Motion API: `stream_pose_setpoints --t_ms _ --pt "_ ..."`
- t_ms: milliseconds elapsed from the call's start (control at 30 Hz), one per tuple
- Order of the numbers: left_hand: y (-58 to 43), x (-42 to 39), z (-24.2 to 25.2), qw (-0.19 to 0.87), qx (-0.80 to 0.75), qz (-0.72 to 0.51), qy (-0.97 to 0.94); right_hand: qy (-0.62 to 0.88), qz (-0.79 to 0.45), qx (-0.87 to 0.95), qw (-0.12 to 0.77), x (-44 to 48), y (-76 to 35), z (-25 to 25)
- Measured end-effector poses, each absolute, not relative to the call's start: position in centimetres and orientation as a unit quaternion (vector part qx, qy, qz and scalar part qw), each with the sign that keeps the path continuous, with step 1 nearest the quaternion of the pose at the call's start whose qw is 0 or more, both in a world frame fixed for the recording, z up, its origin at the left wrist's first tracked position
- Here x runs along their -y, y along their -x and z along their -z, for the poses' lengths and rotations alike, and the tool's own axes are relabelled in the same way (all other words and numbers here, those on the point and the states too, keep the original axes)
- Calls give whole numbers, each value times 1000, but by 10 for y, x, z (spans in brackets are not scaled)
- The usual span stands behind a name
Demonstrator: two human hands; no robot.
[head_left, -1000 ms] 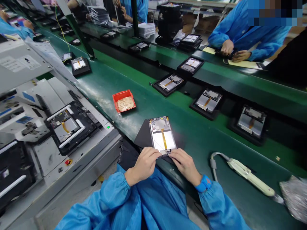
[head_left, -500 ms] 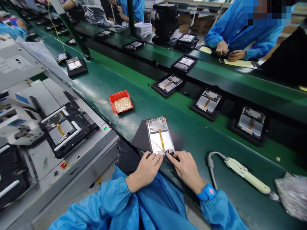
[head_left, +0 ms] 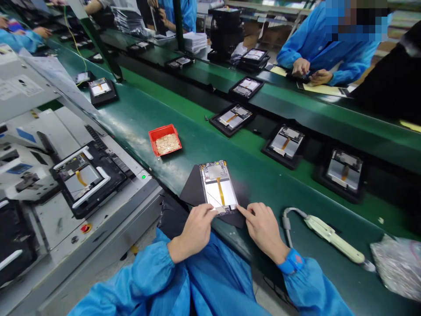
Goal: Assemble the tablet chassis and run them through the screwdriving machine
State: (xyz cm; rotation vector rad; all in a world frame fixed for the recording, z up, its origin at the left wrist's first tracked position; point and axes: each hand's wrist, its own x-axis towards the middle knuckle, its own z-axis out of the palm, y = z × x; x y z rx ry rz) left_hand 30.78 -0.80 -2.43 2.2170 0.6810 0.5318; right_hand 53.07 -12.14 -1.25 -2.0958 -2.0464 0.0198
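Observation:
An opened tablet (head_left: 226, 193) lies on the green bench before me, its circuit board at the far end and an orange ribbon cable down its middle. A thin dark wire crosses its near half. Beneath it is a black cover (head_left: 190, 188). At the near left corner, my left hand (head_left: 195, 230) has its thumb and index finger drawn together; whatever is between them is hidden. My right hand (head_left: 263, 228) reaches the near right corner with its index finger stretched out, the other fingers loosely bent and apart from it.
A red tray (head_left: 178, 145) of small pale pieces sits beyond the tablet. To the right lie an electric screwdriver (head_left: 333, 239) and a plastic bag (head_left: 397, 267). A machine (head_left: 131, 199) holding another tablet stands left. Several opened tablets line the belt; a co-worker (head_left: 315, 48) works opposite.
My hands have moved apart along the tablet's near edge. The left shifted slightly left and its fingers drew together; the right moved outward to the right corner. The tablet stays put.

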Motion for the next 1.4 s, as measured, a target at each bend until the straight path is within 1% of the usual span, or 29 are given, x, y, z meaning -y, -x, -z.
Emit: stream_pose_setpoints --t_ms 67,133,167,233,300,400,500,600,700,800,867,900,967,1100,1233,1400 --pt "-302 -8 15 561 -367 -217 -709 729 -18 674 120 124 -533 17" --pt "-300 -24 7 715 -423 -203 -518 736 -26 666 119 124 -533 23" --pt "-301 -31 4 763 -433 -198 -437 737 -27 665 116 124 -532 26" --pt "-309 -40 1 806 -441 -200 -339 740 -24 662 114 123 -531 29" --pt "-323 -40 2 816 -428 -185 -342 740 -23 661 122 122 -533 29" --pt "-345 -30 7 778 -389 -164 -466 725 -33 669 162 122 -541 22" --pt "-341 -26 7 725 -400 -207 -521 712 -29 665 226 112 -547 3" --pt "-292 -38 -1 708 -413 -257 -513 726 -8 622 294 71 -541 -21" --pt "-209 -48 -14 621 -448 -323 -556 674 -63 662 320 -7 -499 -40" --pt "-123 -40 -21 515 -539 -384 -545 546 -149 762 315 -102 -406 -48" --pt "-75 -26 -19 465 -596 -420 -502 479 -171 803 310 -164 -324 -48" --pt "-54 -18 -17 449 -617 -438 -475 451 -181 823 294 -192 -281 -46" --pt "-21 -1 -11 428 -648 -471 -418 448 -168 847 231 -241 -197 -40" --pt "19 22 -2 406 -689 -513 -312 462 -152 849 204 -303 -73 -24" --pt "31 21 3 403 -695 -540 -254 495 -144 834 197 -326 -24 -12" --pt "36 -2 9 402 -686 -553 -248 519 -181 804 226 -341 -25 -19"
